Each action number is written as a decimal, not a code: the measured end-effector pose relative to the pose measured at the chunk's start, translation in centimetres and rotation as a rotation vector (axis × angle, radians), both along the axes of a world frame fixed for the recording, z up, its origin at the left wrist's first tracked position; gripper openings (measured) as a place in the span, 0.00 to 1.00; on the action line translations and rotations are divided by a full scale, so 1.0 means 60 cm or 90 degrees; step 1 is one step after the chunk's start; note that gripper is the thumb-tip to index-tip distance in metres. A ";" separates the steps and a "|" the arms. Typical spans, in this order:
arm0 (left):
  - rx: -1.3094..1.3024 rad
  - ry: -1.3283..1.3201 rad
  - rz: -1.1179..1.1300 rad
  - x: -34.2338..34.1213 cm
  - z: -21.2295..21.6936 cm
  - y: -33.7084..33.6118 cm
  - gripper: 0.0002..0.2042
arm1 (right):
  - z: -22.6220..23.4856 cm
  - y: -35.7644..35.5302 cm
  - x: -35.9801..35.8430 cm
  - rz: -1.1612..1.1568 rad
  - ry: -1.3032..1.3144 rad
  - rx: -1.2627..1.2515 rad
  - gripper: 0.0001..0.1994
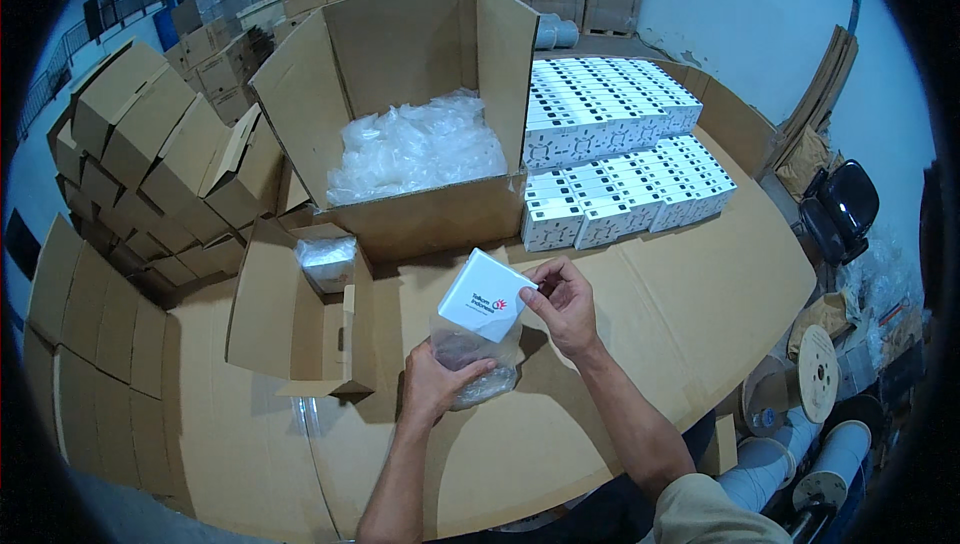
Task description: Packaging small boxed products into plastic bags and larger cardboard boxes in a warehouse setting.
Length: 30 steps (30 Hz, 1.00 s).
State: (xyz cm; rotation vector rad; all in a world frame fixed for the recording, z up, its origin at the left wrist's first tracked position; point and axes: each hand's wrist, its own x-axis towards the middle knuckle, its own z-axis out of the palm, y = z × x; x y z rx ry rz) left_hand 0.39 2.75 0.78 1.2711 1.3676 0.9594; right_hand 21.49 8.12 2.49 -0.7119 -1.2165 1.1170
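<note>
A small white box [482,289] with a printed face sits tilted, partly inside a clear bubble-wrap bag [492,376]. My right hand [562,309] pinches the box's right corner between thumb and fingers. Lower down, my left hand [440,384] is closed round the left side of the bag. Just to the left stands a small open cardboard carton [262,309]. Inside it, near the far end, lies a bubble-wrapped packet [328,260].
Behind my hands is a large open carton [420,219] filled with clear plastic bags [420,152]. Stacked white boxes [605,194] stand to its right. Brown cartons [165,159] are piled at the left. Cable reels [818,374] and a black chair [838,209] are beyond the table's right edge.
</note>
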 end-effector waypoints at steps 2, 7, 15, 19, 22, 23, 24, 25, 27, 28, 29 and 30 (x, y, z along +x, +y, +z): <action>0.006 0.012 0.002 0.001 -0.002 -0.001 0.27 | -0.005 0.003 0.001 0.010 0.015 0.011 0.11; 0.029 0.015 0.001 0.002 -0.002 -0.002 0.28 | -0.013 0.005 0.003 0.033 -0.033 -0.006 0.11; 0.064 -0.023 0.005 0.007 0.001 -0.003 0.25 | -0.019 0.006 -0.002 0.058 -0.080 -0.040 0.10; 0.018 -0.123 0.024 0.015 0.004 -0.001 0.21 | -0.031 0.009 0.003 0.081 -0.114 -0.053 0.09; 0.062 -0.125 0.062 0.012 -0.010 0.000 0.18 | -0.012 0.000 -0.021 0.081 -0.086 -0.086 0.11; 0.054 -0.134 0.103 0.015 -0.010 0.001 0.17 | -0.004 -0.003 -0.027 0.062 -0.045 -0.108 0.13; 0.046 -0.143 0.145 0.017 -0.010 0.001 0.16 | -0.007 -0.004 -0.025 0.062 -0.045 -0.107 0.13; 0.047 -0.143 0.146 0.018 -0.012 0.001 0.16 | -0.013 -0.006 -0.022 0.114 -0.105 -0.159 0.16; 0.053 -0.195 0.173 0.019 -0.016 0.002 0.17 | -0.017 -0.010 -0.022 0.164 -0.166 -0.211 0.18; 0.053 -0.195 0.173 0.019 -0.014 0.002 0.17 | -0.017 -0.011 -0.025 0.185 -0.173 -0.227 0.18; 0.073 -0.165 0.166 0.019 -0.010 0.002 0.16 | -0.017 -0.012 -0.027 0.205 -0.181 -0.244 0.17; 0.093 -0.135 0.158 0.019 -0.008 0.002 0.16 | -0.015 -0.012 -0.029 0.205 -0.181 -0.244 0.17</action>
